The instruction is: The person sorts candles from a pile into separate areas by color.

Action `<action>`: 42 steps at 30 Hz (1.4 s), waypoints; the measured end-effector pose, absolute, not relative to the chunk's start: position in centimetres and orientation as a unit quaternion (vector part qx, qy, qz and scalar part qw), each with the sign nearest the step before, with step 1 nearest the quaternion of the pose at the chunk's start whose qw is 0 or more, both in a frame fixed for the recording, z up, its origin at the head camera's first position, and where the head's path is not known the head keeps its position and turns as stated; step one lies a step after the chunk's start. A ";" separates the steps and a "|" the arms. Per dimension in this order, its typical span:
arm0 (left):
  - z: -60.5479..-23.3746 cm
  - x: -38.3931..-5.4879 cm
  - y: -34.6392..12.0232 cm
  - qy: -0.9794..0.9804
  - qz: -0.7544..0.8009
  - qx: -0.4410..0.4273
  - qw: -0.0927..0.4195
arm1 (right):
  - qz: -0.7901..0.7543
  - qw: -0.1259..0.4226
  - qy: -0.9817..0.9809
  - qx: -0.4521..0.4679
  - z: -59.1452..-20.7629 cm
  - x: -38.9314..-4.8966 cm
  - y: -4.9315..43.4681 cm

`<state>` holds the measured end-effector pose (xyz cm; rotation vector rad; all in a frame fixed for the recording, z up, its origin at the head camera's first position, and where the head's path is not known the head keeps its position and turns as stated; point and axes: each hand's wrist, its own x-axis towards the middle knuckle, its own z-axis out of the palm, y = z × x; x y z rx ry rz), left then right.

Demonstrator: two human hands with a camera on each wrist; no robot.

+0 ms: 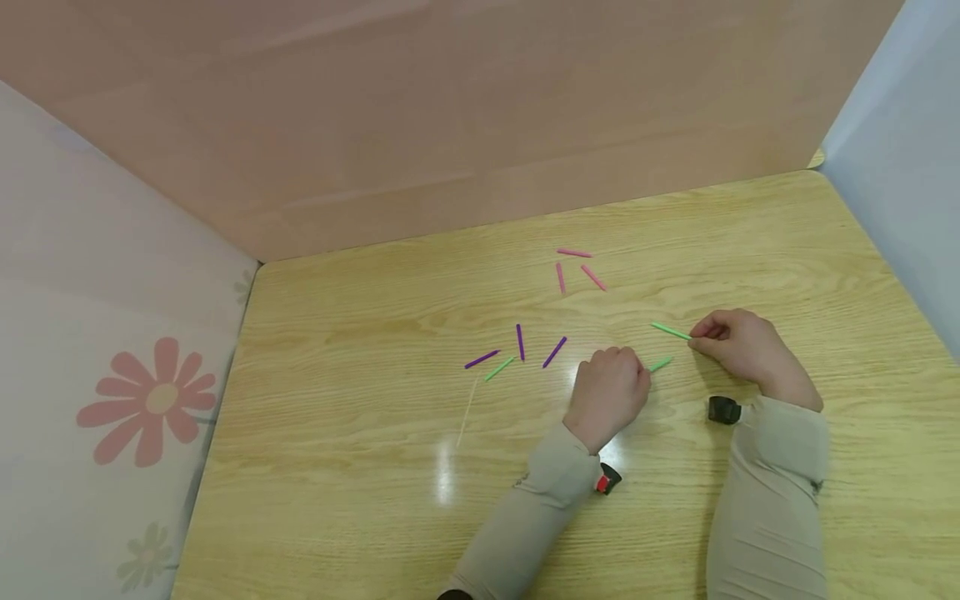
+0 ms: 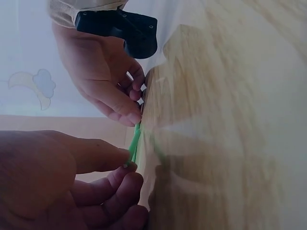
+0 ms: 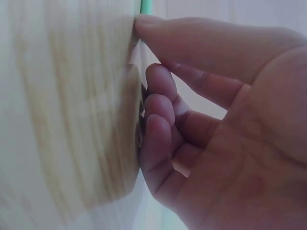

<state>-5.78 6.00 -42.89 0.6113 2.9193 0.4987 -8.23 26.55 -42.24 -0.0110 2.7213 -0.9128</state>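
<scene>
My left hand (image 1: 609, 398) pinches one end of a short green stick (image 1: 661, 364) between thumb and finger, low over the table. To its right, my right hand (image 1: 742, 346) pinches the right end of a second green stick (image 1: 670, 331), which points left and away from me. In the left wrist view, the left hand's green stick (image 2: 135, 143) slants up from the fingertips and overlaps the other stick. The right wrist view shows the right thumb (image 3: 158, 28) at the tabletop, with a bit of green stick (image 3: 146, 6) beyond it.
Left of my hands lie three purple sticks (image 1: 520, 342), another green stick (image 1: 499, 368) and a thin pale stick (image 1: 467, 412). Farther back are three pink sticks (image 1: 574, 252). A pinkish-brown panel (image 1: 450, 125) closes off the back of the wooden table (image 1: 337, 333); pale walls flank it.
</scene>
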 end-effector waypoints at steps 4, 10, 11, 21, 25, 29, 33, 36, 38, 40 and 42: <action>-43.0 -5.7 6.2 0.968 0.138 0.203 0.048 | -0.314 0.132 0.940 -0.004 -42.2 -8.2 26.5; -43.1 -5.5 6.3 0.972 0.113 0.203 0.032 | -0.314 0.136 0.940 0.004 -42.2 -8.3 26.5; -43.1 -5.4 6.4 0.973 0.110 0.202 0.030 | -0.313 0.135 0.940 0.004 -42.2 -8.3 26.5; -43.0 -5.4 7.0 0.976 0.098 0.183 0.063 | -0.310 0.134 0.941 0.001 -42.2 -8.4 26.5; -43.0 -5.4 7.2 0.976 0.096 0.181 0.068 | -0.311 0.137 0.940 0.002 -42.2 -8.4 26.6; -43.1 -5.3 7.3 0.977 0.088 0.182 0.064 | -0.308 0.141 0.941 0.004 -42.3 -8.3 26.5; -43.1 -5.2 7.2 0.977 0.090 0.182 0.064 | -0.309 0.143 0.940 0.004 -42.3 -8.3 26.6; -42.9 -5.2 7.2 0.977 0.093 0.183 0.065 | -0.311 0.143 0.940 0.004 -42.3 -8.3 26.6; -42.8 -5.2 7.2 0.976 0.093 0.184 0.063 | -0.310 0.143 0.940 0.004 -42.3 -8.3 26.6; -42.8 -5.1 7.2 0.977 0.093 0.183 0.060 | -0.310 0.143 0.940 0.005 -42.3 -8.3 26.6; -42.8 -5.1 7.1 0.977 0.095 0.183 0.057 | -0.310 0.144 0.940 0.006 -42.2 -8.3 26.5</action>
